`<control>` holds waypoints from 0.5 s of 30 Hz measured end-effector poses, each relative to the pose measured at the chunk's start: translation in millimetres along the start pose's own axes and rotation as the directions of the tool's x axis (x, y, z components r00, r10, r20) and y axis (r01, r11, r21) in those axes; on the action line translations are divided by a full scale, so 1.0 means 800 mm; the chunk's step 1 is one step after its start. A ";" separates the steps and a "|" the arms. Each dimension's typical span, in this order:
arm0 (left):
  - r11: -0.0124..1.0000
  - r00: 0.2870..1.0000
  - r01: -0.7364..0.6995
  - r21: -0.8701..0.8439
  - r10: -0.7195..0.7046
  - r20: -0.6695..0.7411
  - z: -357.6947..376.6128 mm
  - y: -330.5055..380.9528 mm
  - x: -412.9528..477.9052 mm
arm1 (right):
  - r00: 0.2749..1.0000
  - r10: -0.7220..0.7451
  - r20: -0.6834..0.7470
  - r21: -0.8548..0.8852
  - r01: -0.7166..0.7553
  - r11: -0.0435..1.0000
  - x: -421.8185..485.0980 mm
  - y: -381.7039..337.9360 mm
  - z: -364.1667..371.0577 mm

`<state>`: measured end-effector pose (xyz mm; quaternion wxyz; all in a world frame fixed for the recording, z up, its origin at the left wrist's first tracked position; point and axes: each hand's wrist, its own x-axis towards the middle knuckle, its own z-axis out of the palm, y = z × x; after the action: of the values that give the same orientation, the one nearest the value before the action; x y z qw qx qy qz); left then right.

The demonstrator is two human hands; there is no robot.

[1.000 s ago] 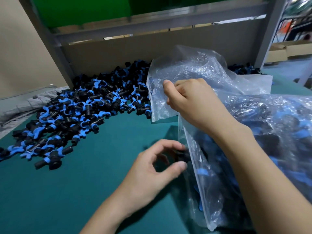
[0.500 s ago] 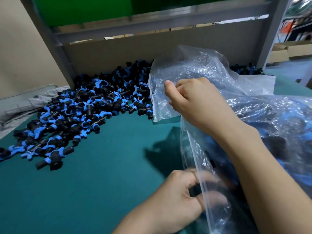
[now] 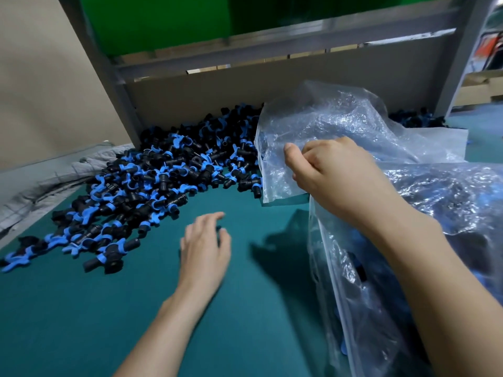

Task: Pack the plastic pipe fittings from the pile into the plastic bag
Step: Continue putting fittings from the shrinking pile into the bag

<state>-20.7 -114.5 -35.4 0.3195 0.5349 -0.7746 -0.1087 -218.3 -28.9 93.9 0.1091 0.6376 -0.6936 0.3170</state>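
Nearest, the left hand (image 3: pixel 205 248) hovers over the green bench (image 3: pixel 81 322), fingers loosely spread. To the right, the right hand (image 3: pixel 334 175) pinches the rim of the plastic bag (image 3: pixel 340 118), which is partly filled with fittings. Beyond lies the pile of fittings (image 3: pixel 152 186), against the cardboard backing (image 3: pixel 272 85).

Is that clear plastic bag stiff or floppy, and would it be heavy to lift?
Probably floppy: the plastic bag is crinkled and folds over where the right hand pinches its edge. Likely heavy for a bag, since many fittings show through it.
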 end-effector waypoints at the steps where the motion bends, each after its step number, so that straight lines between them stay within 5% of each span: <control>1: 0.992 0.993 0.115 0.059 -0.115 0.002 -0.001 -0.018 0.012 | 1.000 0.001 -0.001 0.003 -0.001 1.000 0.000 0.001 0.000; 8: 0.895 0.934 0.356 0.268 -0.343 -0.096 0.004 -0.056 0.070 | 1.000 0.009 -0.004 0.020 -0.009 1.000 0.000 0.003 0.001; 15: 0.884 0.913 0.396 0.248 -0.351 -0.208 0.004 -0.063 0.092 | 1.000 0.005 0.001 0.027 -0.005 1.000 -0.001 0.005 -0.002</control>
<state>-0.9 -201.3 -35.4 0.2724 0.7214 -0.6366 -0.0134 -222.4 -27.5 93.6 0.0993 0.6373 -0.6909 0.3266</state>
